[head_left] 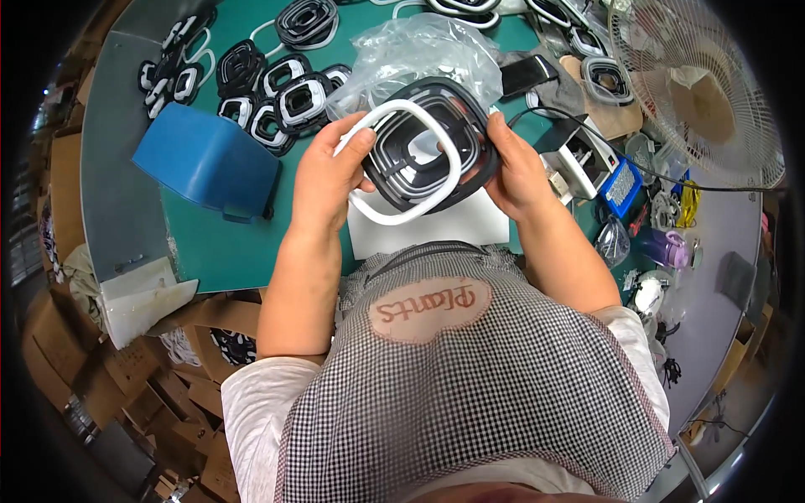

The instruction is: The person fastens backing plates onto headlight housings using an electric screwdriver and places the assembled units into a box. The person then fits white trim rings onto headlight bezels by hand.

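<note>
My left hand (329, 168) is closed on a white rounded-square ring (454, 159), gripping it at its left side with the thumb on top. My right hand (521, 172) is closed round the right edge of a black rounded-square part (402, 172) with stepped, nested rims. The white ring lies tilted in front of the black part and overlaps it. Most of my right fingers are hidden beneath. Below both pieces, a white sheet (381, 236) lies on the green table mat (306, 272), close to my apron.
A blue bin (208, 163) stands to the left. Several black-and-white frames (302, 102) lie behind it. Clear plastic bags (428, 54) and a black phone (528, 75) sit at the back. A wire-guarded fan (696, 92), a cable and a purple bottle (667, 249) are on the right.
</note>
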A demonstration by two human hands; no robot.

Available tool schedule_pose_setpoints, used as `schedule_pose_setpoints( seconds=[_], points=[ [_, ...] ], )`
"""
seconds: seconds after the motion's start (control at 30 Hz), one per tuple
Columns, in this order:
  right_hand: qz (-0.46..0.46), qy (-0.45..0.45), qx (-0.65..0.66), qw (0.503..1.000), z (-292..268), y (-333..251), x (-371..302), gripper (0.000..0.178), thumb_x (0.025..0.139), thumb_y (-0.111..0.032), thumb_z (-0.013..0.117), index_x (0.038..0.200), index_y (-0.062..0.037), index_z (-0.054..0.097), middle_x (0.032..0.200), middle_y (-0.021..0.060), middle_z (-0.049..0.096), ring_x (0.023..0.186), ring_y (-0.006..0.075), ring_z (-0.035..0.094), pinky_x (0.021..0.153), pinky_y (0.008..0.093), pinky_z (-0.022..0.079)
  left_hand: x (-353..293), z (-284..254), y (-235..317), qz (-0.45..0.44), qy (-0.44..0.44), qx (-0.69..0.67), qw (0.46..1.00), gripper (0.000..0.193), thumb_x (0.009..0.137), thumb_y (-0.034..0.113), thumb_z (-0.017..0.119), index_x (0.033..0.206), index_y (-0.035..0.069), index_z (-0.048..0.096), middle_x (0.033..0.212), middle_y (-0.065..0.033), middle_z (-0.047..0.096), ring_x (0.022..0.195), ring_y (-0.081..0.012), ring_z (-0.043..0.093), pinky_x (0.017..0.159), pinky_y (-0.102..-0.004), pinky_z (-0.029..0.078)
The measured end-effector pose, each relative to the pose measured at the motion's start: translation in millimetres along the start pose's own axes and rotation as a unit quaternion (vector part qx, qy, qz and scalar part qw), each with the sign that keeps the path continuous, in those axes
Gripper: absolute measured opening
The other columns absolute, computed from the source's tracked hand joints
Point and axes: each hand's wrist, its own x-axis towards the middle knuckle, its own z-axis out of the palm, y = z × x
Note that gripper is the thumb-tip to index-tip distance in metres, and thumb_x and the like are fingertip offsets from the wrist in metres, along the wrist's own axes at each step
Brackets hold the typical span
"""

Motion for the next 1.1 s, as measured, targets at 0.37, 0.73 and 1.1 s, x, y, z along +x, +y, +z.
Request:
schedule_pose_setpoints(
  seconds=[0.37, 0.73, 1.1],
  points=[
    [-0.046, -0.132, 0.127, 0.982, 5.1, 1.2, -4.5, 0.059, 0.100, -0.041, 0.042, 0.146, -0.0050, 0.031, 0.136, 0.0192, 0.051, 0.126, 0.0277, 0.049, 0.107, 0.0441, 0.036, -26.6, 9.4, -5.8, -0.081, 0.009, -0.124, 0.989, 0.027, 0.093, 0.026, 0.064, 0.101, 0.001, 0.056, 0.065, 0.0035, 0.046, 0.047, -0.0056, 0.040, 0.044, -0.0232, 0.038],
    [-0.087, -0.052, 0.093, 0.991, 5.9, 4.3, -1.6, 0.048, 0.099, -0.016, 0.038, 0.144, -0.0003, 0.033, 0.126, 0.0264, 0.055, 0.113, 0.0322, 0.059, 0.102, 0.0426, 0.043, -41.5, 11.1, -0.3, 0.109, 0.045, -0.008, 0.993, 0.032, 0.089, 0.016, 0.062, 0.111, 0.000, 0.046, 0.083, -0.0047, 0.057, 0.057, -0.0061, 0.047, 0.047, -0.0232, 0.043],
    [-0.056, -0.038, -0.199, 0.978, 21.1, 13.0, -12.9, 0.062, 0.086, -0.011, 0.068, 0.140, -0.0011, 0.040, 0.116, 0.0116, 0.063, 0.104, 0.0188, 0.062, 0.092, 0.0321, 0.048, -39.3, 5.3, 24.4, 0.156, -0.024, 0.145, 0.977, 0.019, 0.089, 0.012, 0.063, 0.106, 0.002, 0.059, 0.081, 0.0000, 0.060, 0.062, -0.0054, 0.050, 0.055, -0.0220, 0.042]
  ],
)
